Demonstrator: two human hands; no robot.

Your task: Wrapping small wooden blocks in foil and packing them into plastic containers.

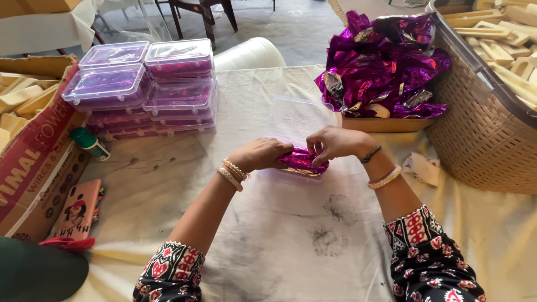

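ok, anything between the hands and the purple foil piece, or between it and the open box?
Nothing visible. Both the left hand and right hand already grip the purple foil piece, which sits in the open clear box.

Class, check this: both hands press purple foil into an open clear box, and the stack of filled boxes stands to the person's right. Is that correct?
Not quite. The head view shows the stack on the person's left, not the right. The rest holds: the left hand and right hand press purple foil into the open clear box.

Black-red patterned sleeves (168, 274); gold bangles (232, 173); black wristband (371, 154)
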